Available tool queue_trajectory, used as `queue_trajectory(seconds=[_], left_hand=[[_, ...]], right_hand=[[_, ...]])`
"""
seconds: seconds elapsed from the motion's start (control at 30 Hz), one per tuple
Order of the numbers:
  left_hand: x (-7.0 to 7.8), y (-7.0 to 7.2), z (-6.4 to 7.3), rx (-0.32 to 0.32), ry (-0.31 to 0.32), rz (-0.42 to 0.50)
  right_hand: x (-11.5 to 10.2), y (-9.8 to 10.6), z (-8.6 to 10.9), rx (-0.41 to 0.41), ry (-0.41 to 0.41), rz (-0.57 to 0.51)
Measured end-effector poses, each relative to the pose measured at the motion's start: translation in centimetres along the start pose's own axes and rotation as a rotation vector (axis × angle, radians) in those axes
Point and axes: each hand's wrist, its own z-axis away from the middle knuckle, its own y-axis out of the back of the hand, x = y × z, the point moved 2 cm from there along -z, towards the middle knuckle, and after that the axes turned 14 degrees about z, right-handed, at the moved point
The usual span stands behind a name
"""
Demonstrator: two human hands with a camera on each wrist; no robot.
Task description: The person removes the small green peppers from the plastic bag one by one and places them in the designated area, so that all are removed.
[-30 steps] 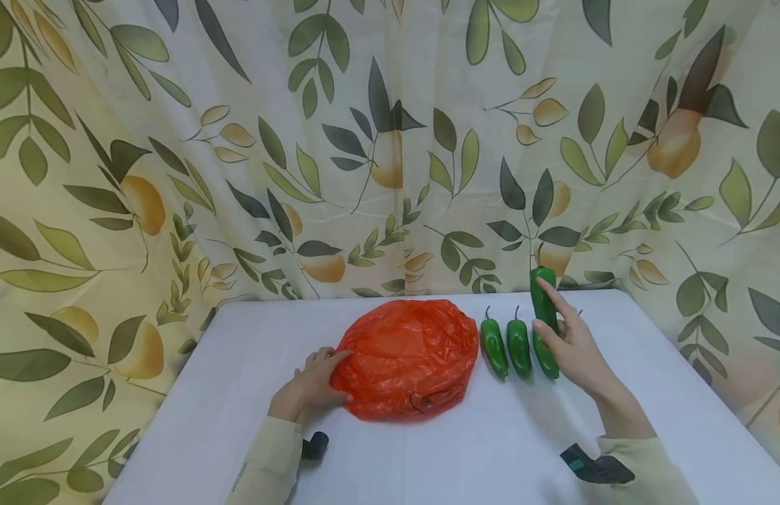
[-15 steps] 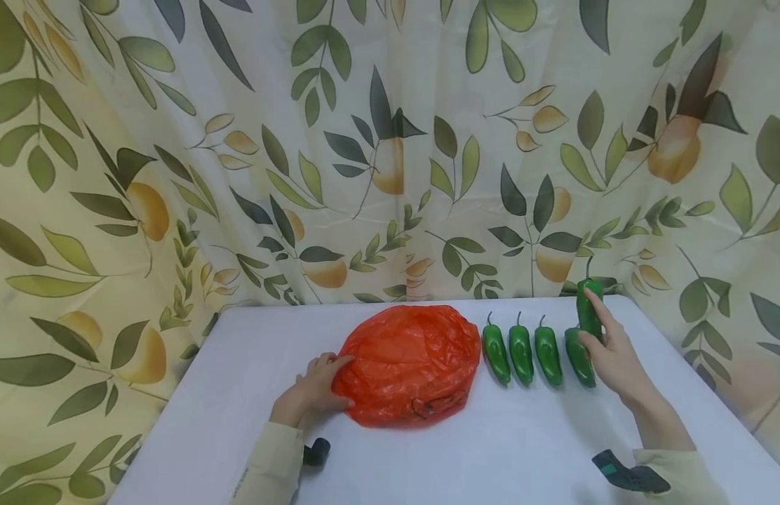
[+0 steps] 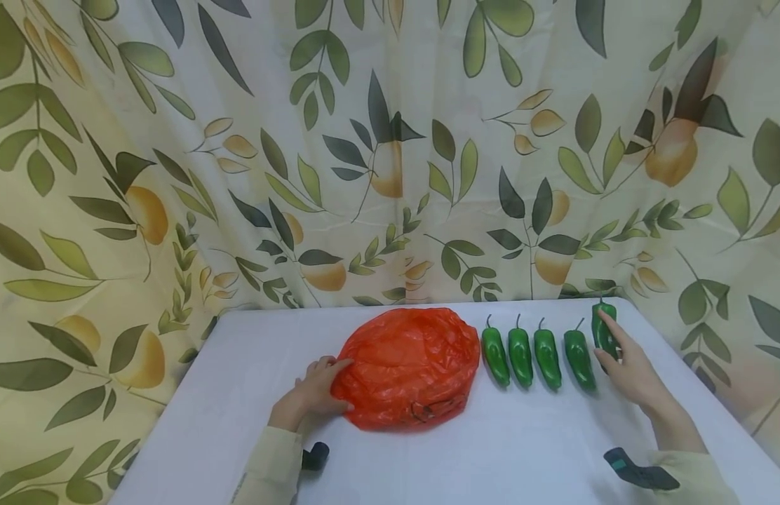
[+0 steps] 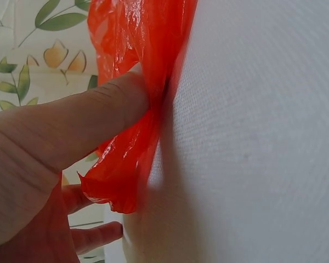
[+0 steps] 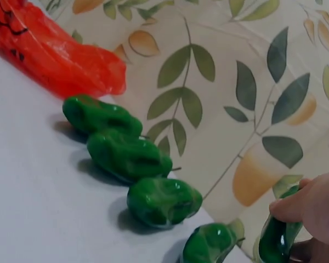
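A red plastic bag [image 3: 405, 368] lies on the table, its surface crumpled. My left hand [image 3: 315, 386] holds the bag's left edge; in the left wrist view the thumb [image 4: 107, 107] presses into the plastic, and other fingers show below. At the far right, my right hand [image 3: 633, 365] grips a green chili pepper [image 3: 603, 324] between thumb and fingers, stem pointing away. Beside it several green chili peppers [image 3: 546, 359] lie in a row right of the bag, stems toward the back. The right wrist view shows the gripped pepper [image 5: 274, 238] partly covered by fingers.
The white table [image 3: 491, 449] ends at a back edge against a curtain [image 3: 390, 140] printed with leaves and fruit. A dark wrist device [image 3: 642, 470] sits at the right sleeve, another dark device [image 3: 315, 456] at the left.
My right hand has carried its pepper rightward past the row and lowered it toward the table beside the rightmost pepper. My left hand stays at the bag.
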Motion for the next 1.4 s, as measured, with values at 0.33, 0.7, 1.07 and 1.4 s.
queue_trajectory(seconds=[0.33,0.7,1.07,1.4], left_hand=[[0.0,-0.1,0.0,0.004,0.002,0.004],[-0.1,-0.2,0.2,0.009,0.003,-0.005],[-0.1,-0.2,0.1,0.009,0.003,-0.008],[0.0,-0.2,0.1,0.007,0.003,-0.008]], right_hand=[[2.9,-0.6,0.1,-0.15,-0.061,0.026],[4.4,-1.9,0.3,-0.182,-0.082,0.196],[4.8,-2.1,-0.2,-0.146,-0.044,0.26],[4.6,-2.3,-0.1,-0.142,-0.094,0.243]])
